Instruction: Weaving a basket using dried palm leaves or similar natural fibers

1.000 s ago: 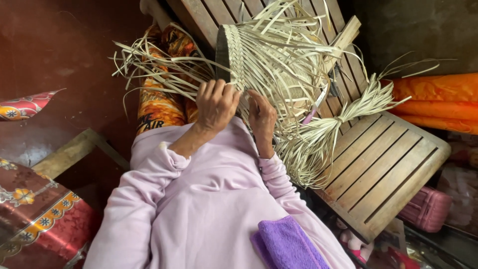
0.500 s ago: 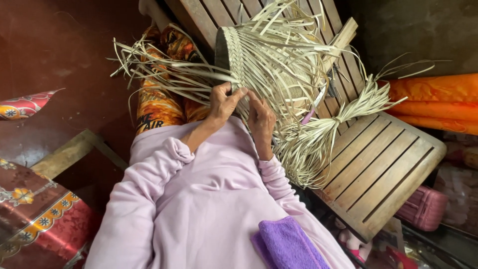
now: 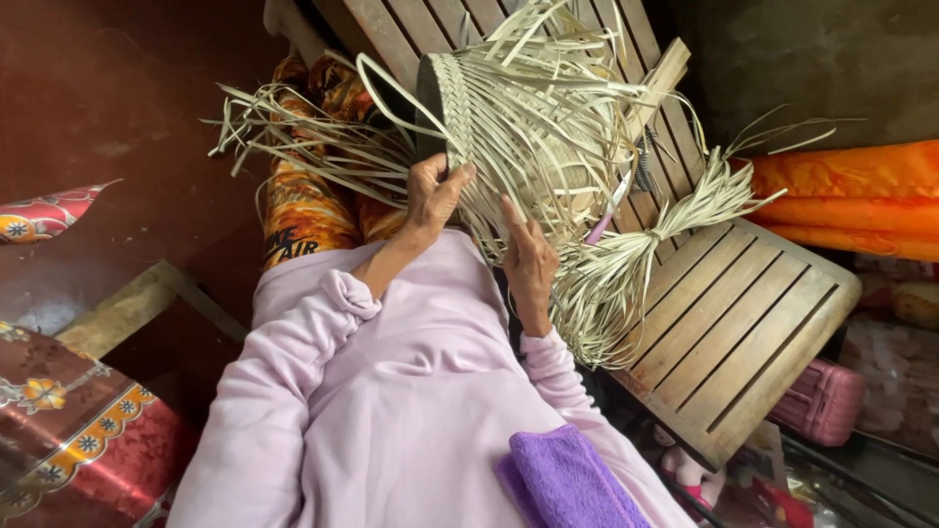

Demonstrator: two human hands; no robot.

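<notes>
A half-woven basket of pale palm strips rests on my lap, its woven band upright and loose strips fanning out to both sides. My left hand grips the lower edge of the woven band, thumb and fingers pinching strips. My right hand lies against the loose strips just right of it, fingers extended along them and pressing on them. A tied bundle of spare strips lies beside my right hand on the slatted seat.
A wooden slatted bench runs under and right of the basket. Orange cloth lies at the right. A purple towel sits on my chest. Patterned red cloth and a wooden plank are at the left.
My left hand has slid slightly up along the woven edge, and my right hand has shifted lower and to the right on the strips. The basket stays in place.
</notes>
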